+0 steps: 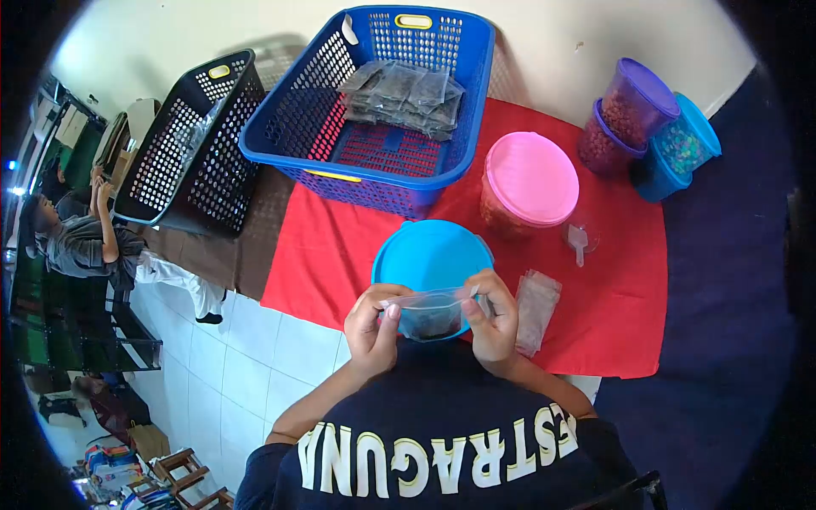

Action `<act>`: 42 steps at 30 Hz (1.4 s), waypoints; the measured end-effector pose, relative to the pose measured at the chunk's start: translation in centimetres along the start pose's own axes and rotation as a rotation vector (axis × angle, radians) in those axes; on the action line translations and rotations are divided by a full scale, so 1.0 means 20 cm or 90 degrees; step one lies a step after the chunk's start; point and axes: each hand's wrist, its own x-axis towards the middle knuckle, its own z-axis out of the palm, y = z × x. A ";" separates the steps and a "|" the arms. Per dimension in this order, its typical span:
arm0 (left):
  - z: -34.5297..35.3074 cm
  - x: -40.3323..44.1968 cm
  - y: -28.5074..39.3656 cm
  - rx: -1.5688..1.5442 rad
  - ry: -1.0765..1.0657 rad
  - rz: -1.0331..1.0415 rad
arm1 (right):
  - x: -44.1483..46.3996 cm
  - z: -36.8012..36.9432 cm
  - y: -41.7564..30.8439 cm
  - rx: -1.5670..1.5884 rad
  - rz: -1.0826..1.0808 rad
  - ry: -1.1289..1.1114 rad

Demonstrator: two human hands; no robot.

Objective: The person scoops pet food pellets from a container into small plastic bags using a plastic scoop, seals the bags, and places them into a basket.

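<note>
A clear plastic bag [432, 314] with dark contents at its bottom is stretched between my two hands. My left hand [372, 330] pinches its left top corner, thumb against fingers. The right top corner is pinched by my right hand [493, 319]. Behind the bag stands a round tub with a light blue lid [433, 255], close to my body. Flat clear bags [538, 310] lie in a stack just right of my right hand. A small white scoop [578, 244] rests on the red cloth beyond them.
A blue basket [365, 180] holds filled packets [408, 93]; a black basket [204, 161] is to its left. A pink-lidded tub [534, 178] stands right of centre. Purple tubs [637, 102] and blue tubs [684, 144] are stacked at the back right. Another person [85, 242] is far left.
</note>
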 end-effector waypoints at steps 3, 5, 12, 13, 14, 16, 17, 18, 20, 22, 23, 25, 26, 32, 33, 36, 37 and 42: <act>-0.01 0.03 0.00 0.099 0.003 0.072 | 0.00 0.00 0.01 0.024 -0.011 0.033; -0.02 0.04 0.00 0.164 -0.009 0.148 | 0.00 -0.01 0.00 -0.029 -0.032 0.002; -0.02 0.02 -0.02 0.167 0.010 0.129 | 0.00 0.01 0.01 -0.034 -0.101 0.017; -0.02 0.01 -0.03 0.135 0.003 0.105 | 0.00 0.00 0.01 -0.025 -0.098 0.017; -0.01 0.01 -0.02 0.135 0.003 0.105 | -0.01 0.00 0.02 -0.015 -0.094 0.018; 0.02 0.02 0.01 0.061 0.026 0.074 | -0.01 0.01 0.02 -0.016 -0.068 0.005; 0.01 0.02 0.01 0.062 0.026 0.073 | -0.01 0.01 0.02 -0.016 -0.043 -0.007; 0.01 0.03 0.01 0.111 0.006 0.100 | -0.01 0.01 0.02 -0.016 -0.042 -0.007; 0.01 0.03 0.01 0.159 -0.014 0.127 | 0.00 0.02 0.01 -0.031 -0.055 -0.031; 0.01 0.03 0.00 0.142 -0.019 0.100 | -0.01 0.02 0.02 -0.054 -0.061 -0.031; 0.00 0.02 -0.01 0.142 -0.020 0.099 | -0.01 0.01 0.02 -0.078 -0.067 -0.030; 0.00 0.00 -0.02 0.136 -0.023 0.083 | -0.02 0.03 0.02 -0.066 -0.058 -0.019; -0.01 0.00 -0.02 0.136 -0.023 0.083 | -0.02 0.03 0.01 -0.054 -0.050 -0.009; 0.02 0.02 -0.01 0.131 -0.043 0.075 | -0.01 0.06 0.01 0.004 -0.022 -0.035; 0.04 0.02 -0.02 0.089 -0.043 0.054 | -0.01 0.06 0.01 0.005 -0.022 -0.035; 0.05 0.03 0.01 0.064 -0.040 0.037 | -0.02 0.06 0.02 -0.039 0.027 -0.074; 0.03 0.03 0.01 0.107 -0.053 0.061 | -0.02 0.06 0.02 -0.047 0.020 -0.068; 0.00 0.02 -0.01 0.159 -0.027 0.090 | -0.03 0.07 0.04 -0.049 0.005 0.010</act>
